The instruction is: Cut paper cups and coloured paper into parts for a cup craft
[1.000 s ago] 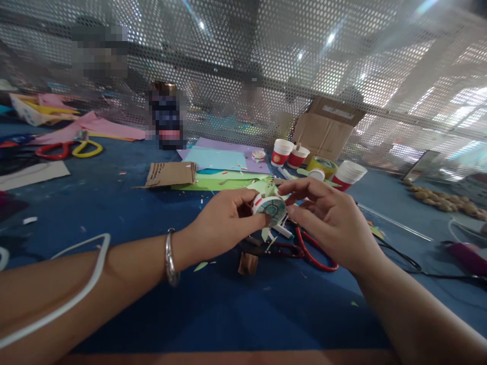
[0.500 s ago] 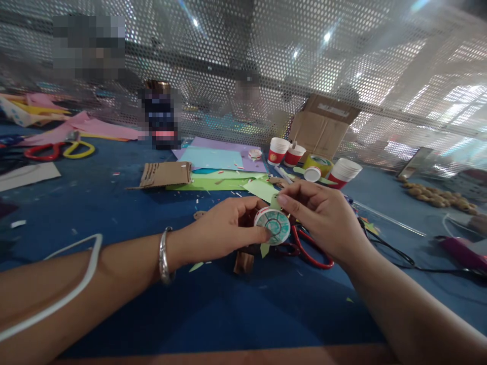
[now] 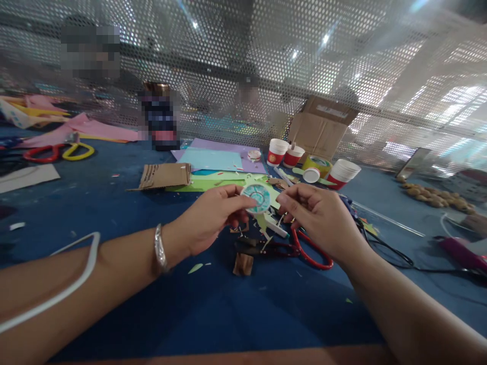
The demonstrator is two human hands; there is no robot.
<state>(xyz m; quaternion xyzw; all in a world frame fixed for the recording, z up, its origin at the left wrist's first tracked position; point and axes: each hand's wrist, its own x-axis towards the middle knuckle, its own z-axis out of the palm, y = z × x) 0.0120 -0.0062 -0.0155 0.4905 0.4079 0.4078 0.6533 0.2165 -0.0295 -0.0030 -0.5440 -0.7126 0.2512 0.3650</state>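
My left hand (image 3: 213,215) pinches a paper cup base (image 3: 257,197), a round piece painted teal with a dark ring on its face. Pale green paper pieces stick out above and below it. To the right, my right hand (image 3: 323,213) is closed, thumb against fingertips, close to the disc's edge; anything small between the fingers cannot be made out. Under the hands lie red-handled scissors (image 3: 314,253), partly covered, a white marker (image 3: 277,227) and a brown cardboard scrap (image 3: 243,264).
Behind the hands are coloured paper sheets (image 3: 213,158), corrugated cardboard (image 3: 165,176), paper cups (image 3: 277,151), a tape roll (image 3: 319,165) and a cardboard box (image 3: 317,126). Red-and-yellow scissors (image 3: 78,151) lie left. A black cable (image 3: 395,258) runs right. A perforated metal screen (image 3: 228,61) stands behind.
My left hand has lifted the cup base up and to the left. My right hand has come off the green paper piece at its top and stays nearly in place.
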